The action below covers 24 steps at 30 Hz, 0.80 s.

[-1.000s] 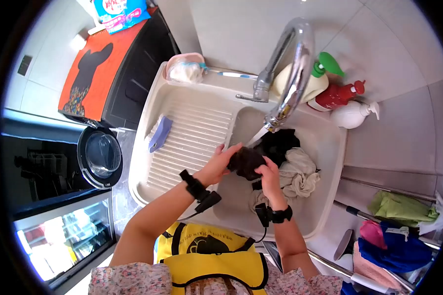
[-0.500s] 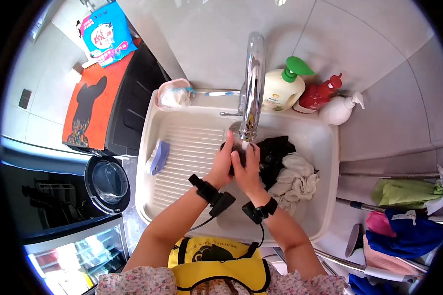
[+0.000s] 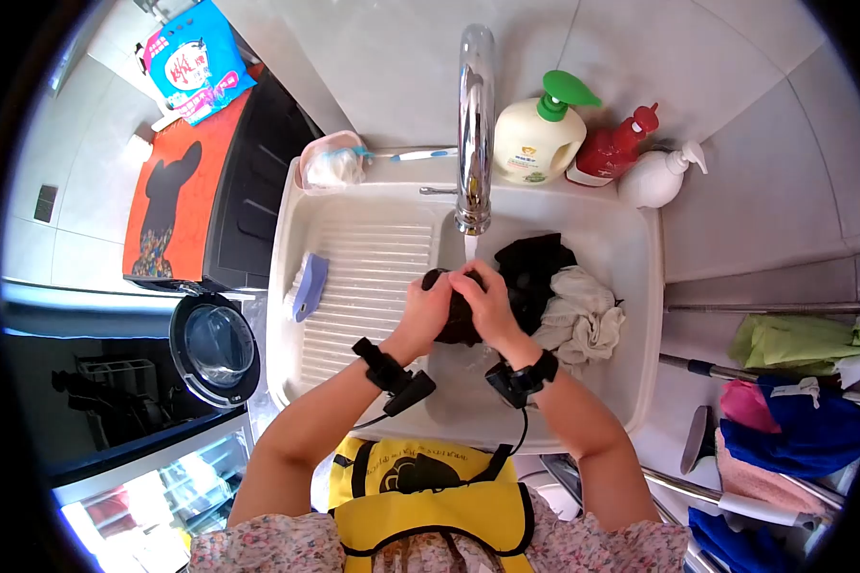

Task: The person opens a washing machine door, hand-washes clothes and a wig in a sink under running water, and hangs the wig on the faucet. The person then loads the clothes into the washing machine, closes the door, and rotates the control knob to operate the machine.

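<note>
Below the running tap (image 3: 474, 143), my left hand (image 3: 424, 313) and my right hand (image 3: 487, 304) are closed on one small dark wet cloth (image 3: 460, 323). It is bunched between them and hangs below the fingers; its exact kind does not show. A thin stream of water (image 3: 470, 247) falls just beyond my fingertips. In the basin to the right of my right hand lies a crumpled black cloth (image 3: 533, 272). Touching it is a rumpled off-white cloth (image 3: 579, 315).
A ribbed washboard (image 3: 368, 277) forms the sink's left side, with a blue-purple brush (image 3: 310, 288) on it. Along the back edge stand a cream pump bottle (image 3: 539, 143), a red bottle (image 3: 613, 148), a white bottle (image 3: 655, 178) and a pink soap dish (image 3: 332, 164). Cloths hang on rails at right.
My hands have come back from under the spout towards my body, still gripping the dark cloth, and more of it shows between them. The view has shifted slightly.
</note>
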Available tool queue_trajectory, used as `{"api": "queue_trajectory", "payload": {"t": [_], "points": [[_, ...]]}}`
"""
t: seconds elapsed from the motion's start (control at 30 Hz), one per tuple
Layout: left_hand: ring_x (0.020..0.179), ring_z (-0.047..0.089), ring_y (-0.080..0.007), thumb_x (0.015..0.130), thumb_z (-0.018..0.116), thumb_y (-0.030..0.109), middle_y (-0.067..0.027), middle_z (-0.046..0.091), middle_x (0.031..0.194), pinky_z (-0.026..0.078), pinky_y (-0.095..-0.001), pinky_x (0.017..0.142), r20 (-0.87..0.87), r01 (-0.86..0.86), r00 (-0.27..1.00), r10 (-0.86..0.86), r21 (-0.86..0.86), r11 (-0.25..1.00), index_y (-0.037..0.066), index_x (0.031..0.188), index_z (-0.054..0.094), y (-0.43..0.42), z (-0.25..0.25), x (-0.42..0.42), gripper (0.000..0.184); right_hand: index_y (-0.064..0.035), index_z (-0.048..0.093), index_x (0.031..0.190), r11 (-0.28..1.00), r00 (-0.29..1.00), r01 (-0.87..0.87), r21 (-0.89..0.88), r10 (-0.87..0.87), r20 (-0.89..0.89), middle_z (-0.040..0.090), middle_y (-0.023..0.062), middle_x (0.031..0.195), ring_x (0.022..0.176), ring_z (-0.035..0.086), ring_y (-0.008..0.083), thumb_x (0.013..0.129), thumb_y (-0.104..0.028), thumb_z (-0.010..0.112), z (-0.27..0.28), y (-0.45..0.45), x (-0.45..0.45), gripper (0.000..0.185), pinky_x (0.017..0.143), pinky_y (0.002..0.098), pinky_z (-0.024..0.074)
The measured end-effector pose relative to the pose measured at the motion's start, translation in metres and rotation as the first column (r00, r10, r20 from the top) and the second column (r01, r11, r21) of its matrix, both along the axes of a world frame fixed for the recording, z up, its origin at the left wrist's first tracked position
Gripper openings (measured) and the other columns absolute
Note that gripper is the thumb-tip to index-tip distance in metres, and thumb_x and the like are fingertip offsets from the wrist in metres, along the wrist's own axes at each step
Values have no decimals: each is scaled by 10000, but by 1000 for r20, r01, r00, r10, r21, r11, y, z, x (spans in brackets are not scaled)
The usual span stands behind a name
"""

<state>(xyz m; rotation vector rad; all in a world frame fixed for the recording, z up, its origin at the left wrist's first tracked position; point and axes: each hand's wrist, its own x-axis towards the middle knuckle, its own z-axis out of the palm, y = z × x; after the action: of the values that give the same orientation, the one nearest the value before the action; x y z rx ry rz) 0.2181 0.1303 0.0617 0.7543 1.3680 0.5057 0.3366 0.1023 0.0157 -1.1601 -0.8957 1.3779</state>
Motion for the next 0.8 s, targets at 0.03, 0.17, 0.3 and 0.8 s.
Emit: {"api": "queue_trajectory", "payload": {"t": [0.03,0.17,0.3,0.8], "points": [[739,605,-196,853,537,267,-97,628,844,491,-311,644,10,-4,1000,3,60,998,11,924,606,-4,-3,-5,274,-24,553,880,990,988,-131,-57,125,-90,565,10,766,777,511,98,902,-194,525,0,0,9,173,751,246,409],[784,630,-201,854,542,230,-110,636,879,512,-310,690,291,-45,956,41,9,999,20,961,603,4,-2,-38,243,-55,511,1217,993,985,-112,35,115,-125,522,44,1152,1050,486,133,957,-353,438,-5,-18,22,402,885,277,394],[836,638,-196,876,512,179,-100,638,929,529,-317,724,512,-102,843,167,-152,983,48,966,578,-18,41,-48,172,-60,404,1332,525,1000,18,-851,-31,2,474,92,1280,1154,481,206,974,-422,366,-41,-32,21,510,915,321,421],[975,516,-153,897,557,406,-64,562,997,406,-297,884,338,-93,915,222,-359,929,29,1149,519,-35,-65,-35,455,5,599,1071,995,965,-44,90,19,263,656,104,898,820,579,136,610,72,474,-17,-16,18,482,779,252,448]]}}
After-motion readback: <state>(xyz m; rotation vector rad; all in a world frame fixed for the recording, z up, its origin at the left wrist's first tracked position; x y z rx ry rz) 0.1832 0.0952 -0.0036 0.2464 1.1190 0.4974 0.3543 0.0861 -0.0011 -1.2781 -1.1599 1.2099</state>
